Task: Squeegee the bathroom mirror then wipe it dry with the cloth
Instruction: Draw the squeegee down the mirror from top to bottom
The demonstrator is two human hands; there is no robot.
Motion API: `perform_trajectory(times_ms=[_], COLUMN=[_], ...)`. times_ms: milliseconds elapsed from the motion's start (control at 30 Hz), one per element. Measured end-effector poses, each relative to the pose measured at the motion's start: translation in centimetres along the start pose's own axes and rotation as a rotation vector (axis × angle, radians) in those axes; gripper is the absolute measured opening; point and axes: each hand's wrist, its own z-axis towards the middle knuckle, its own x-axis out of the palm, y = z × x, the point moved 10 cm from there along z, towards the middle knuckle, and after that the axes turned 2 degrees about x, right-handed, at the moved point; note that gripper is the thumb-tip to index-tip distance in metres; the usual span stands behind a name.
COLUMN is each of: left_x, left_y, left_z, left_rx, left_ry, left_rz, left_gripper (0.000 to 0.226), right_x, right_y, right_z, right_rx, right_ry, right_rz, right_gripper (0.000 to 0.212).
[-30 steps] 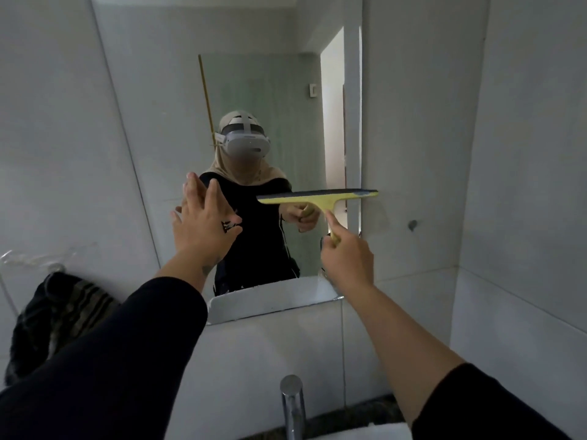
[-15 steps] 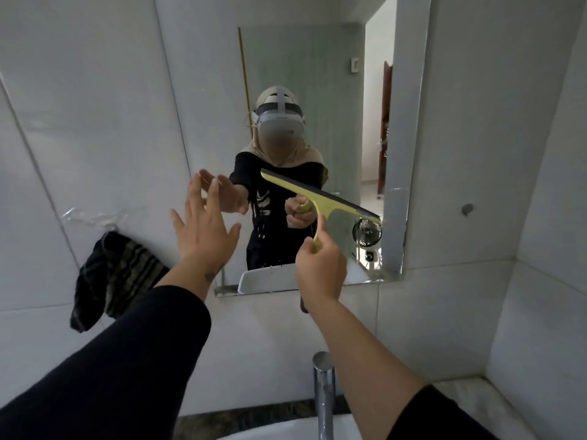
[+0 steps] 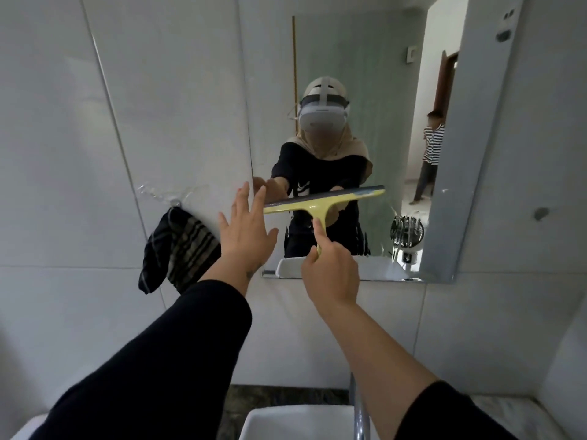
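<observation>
The frameless mirror [image 3: 355, 74] hangs on the white tiled wall ahead of me. My right hand [image 3: 330, 274] grips the handle of a yellow squeegee [image 3: 320, 201], forefinger stretched along the handle. Its blade lies nearly level across the lower part of the glass, right end slightly higher. My left hand [image 3: 246, 233] is open with fingers spread, raised at the mirror's left edge, just left of the blade. A dark striped cloth [image 3: 173, 252] hangs from a hook on the wall to the left of the mirror.
A chrome tap [image 3: 357, 408] and a white basin [image 3: 295, 422] sit below, close to my arms. The right wall [image 3: 559, 154] meets the mirror wall in a corner. The mirror reflects a small fan [image 3: 407, 231] and a second person in a doorway.
The view has shifted so the mirror sits further right and the basin shows. The squeegee blade went from level to tilted and back to nearly level, lower on the glass. My left hand stays open.
</observation>
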Motion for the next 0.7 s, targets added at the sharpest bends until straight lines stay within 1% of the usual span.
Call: perform_trajectory(times_ms=[167, 333, 533, 700], left_x=[1.3, 2.9, 4.7, 6.0], left_y=[-1.1, -3.2, -6.6, -7.8], left_z=[0.1, -0.8, -1.5, -1.7], left_rx=[-0.028, -0.011, 0.058, 0.084], left_ry=[0.032, 0.064, 0.090, 0.093], left_rz=[-0.072, -0.079, -0.107, -0.060], left_gripper=[0.079, 0.079, 0.082, 0.082], right_x=[-0.6, -2.3, -4.9, -7.6], right_y=[-0.5, -1.9, -5.3, -9.0], right_z=[-0.1, 0.8, 1.6, 2.0], right_rx=[-0.165, -0.252, -0.238, -0.170], right_ry=[0.102, 0.113, 0.077, 0.009], right_rz=[-0.390, -0.608, -0.620, -0.550], right_gripper=[0.068, 0.071, 0.067, 0.060])
